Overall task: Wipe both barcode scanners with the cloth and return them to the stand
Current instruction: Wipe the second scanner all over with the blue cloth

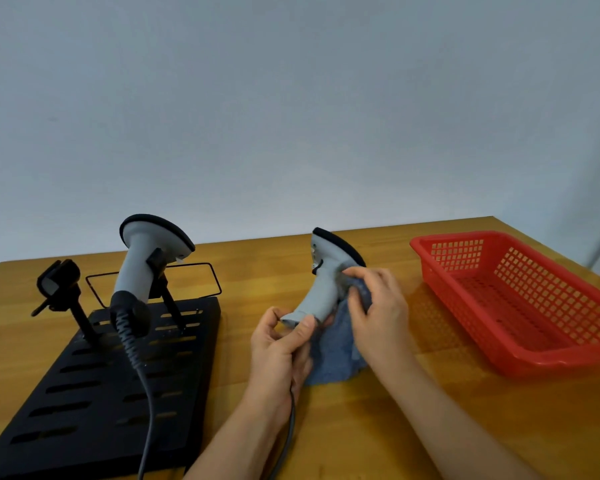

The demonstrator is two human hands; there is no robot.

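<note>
Two hands' fingers pinch scanner (321,289) and cloth (336,348); red basket (520,355) alongside.

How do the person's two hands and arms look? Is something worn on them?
Both the left hand and the right hand are bare: no gloves, and no ring or watch shows. Both forearms are uncovered as far as the bottom edge of the picture, so no sleeve is in view. The fingernails look short and plain.
</note>
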